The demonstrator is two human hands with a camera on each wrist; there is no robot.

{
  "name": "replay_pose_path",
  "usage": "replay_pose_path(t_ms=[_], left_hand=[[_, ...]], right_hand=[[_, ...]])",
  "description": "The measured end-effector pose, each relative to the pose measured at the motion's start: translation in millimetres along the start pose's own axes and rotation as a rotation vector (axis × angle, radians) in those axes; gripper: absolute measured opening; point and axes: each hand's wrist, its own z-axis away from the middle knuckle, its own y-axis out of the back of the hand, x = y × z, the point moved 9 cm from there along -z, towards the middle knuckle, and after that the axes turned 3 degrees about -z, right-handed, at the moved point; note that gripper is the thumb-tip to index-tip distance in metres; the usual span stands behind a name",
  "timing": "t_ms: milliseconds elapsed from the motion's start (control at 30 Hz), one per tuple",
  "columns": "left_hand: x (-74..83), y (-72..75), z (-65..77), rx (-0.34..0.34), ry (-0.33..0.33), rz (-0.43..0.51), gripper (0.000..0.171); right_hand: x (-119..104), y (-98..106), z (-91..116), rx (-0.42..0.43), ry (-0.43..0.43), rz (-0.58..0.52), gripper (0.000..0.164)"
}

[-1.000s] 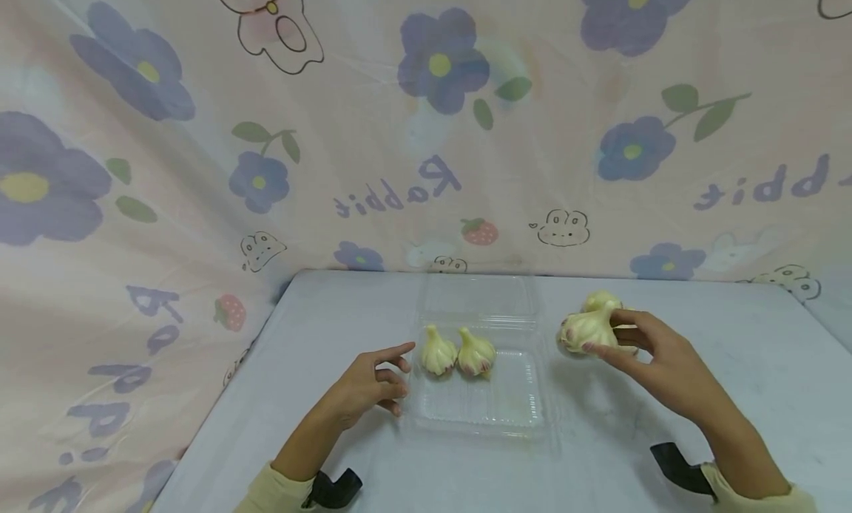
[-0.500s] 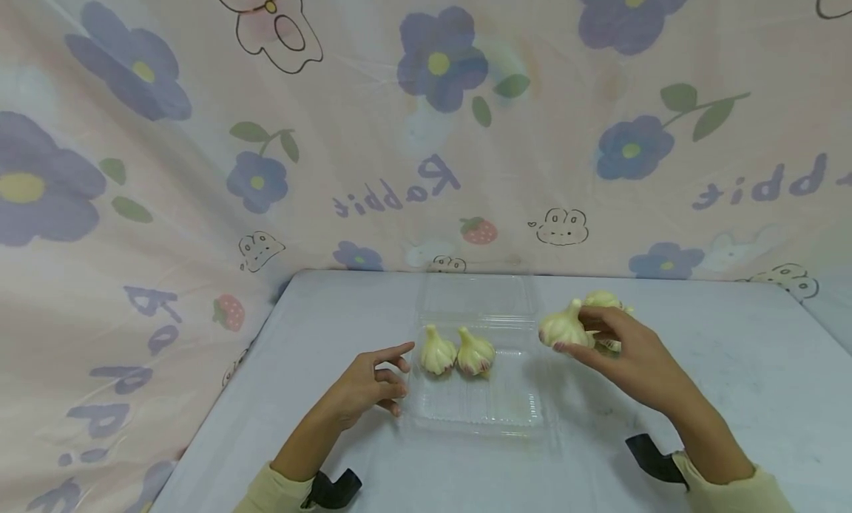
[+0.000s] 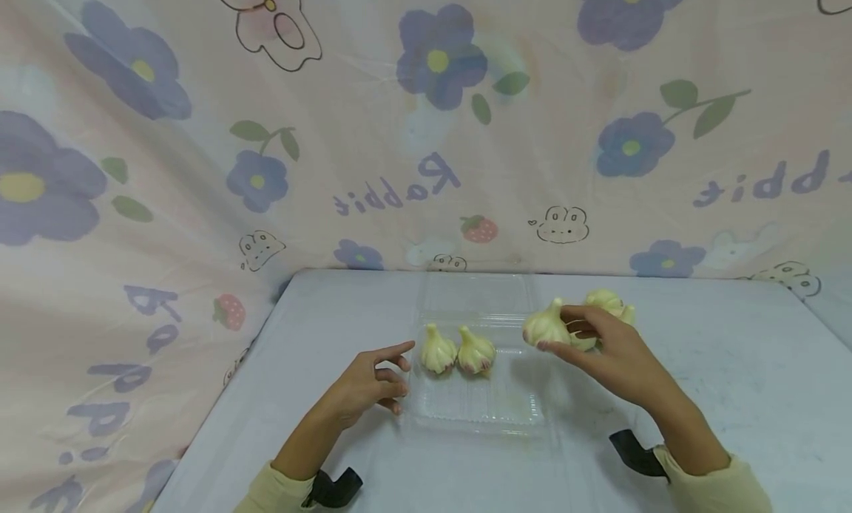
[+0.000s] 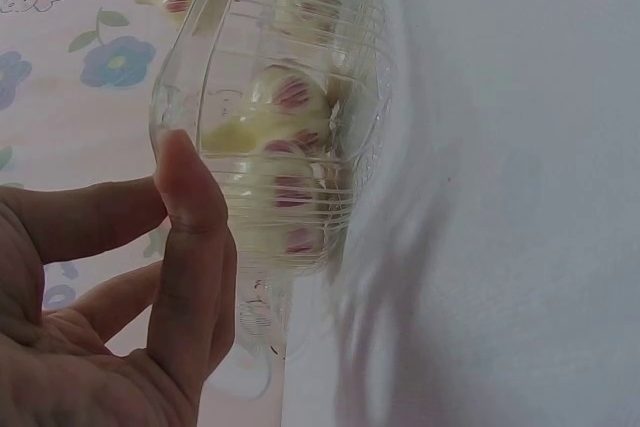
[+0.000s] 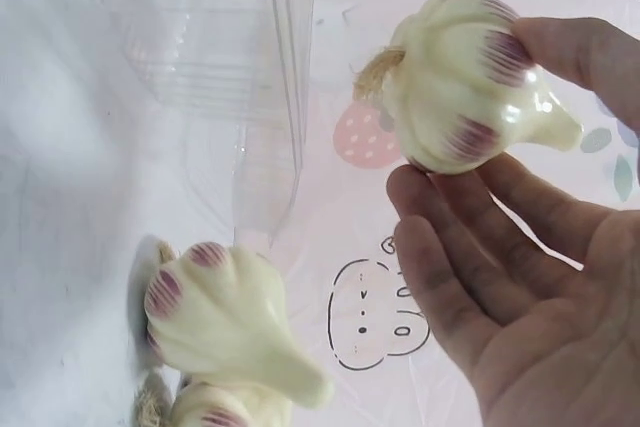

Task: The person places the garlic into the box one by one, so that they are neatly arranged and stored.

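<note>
My right hand (image 3: 615, 354) pinches a garlic bulb (image 3: 546, 325) between thumb and fingers, held up beside the right wall of a clear plastic container (image 3: 479, 426). In the right wrist view the bulb (image 5: 460, 82) shows purple streaks and a tuft of dry roots. Two more garlic bulbs, a left one (image 3: 438, 350) and a right one (image 3: 475, 352), sit side by side in the container's back left part. Beside the container's left wall is my left hand (image 3: 369, 384), its index finger extended to the rim and the other fingers loosely bent; the left wrist view shows a fingertip (image 4: 185, 172) at the rim.
On the white table (image 3: 699, 365), further garlic bulbs (image 3: 604, 300) lie behind my right hand, partly hidden by it. The container's raised lid (image 3: 475, 295) lies back toward the printed curtain (image 3: 519, 128) behind the table.
My right hand has carried the garlic bulb leftward from the bulbs at the right to the container's right edge. The left hand has stayed in place.
</note>
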Motion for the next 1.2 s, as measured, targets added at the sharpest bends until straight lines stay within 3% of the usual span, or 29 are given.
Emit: replay_pose_path(t_ms=[400,1200], left_hand=[[3.5,-0.7,0.4,-0.005,-0.003,0.002,0.071],[2.5,-0.1,0.4,0.002,0.015,0.006,0.072]], right_hand=[[0.1,-10.2,-6.4,-0.018,-0.007,-0.014,0.069],[-0.5,-33.5,-11.4,0.01,0.079,0.133,0.06]])
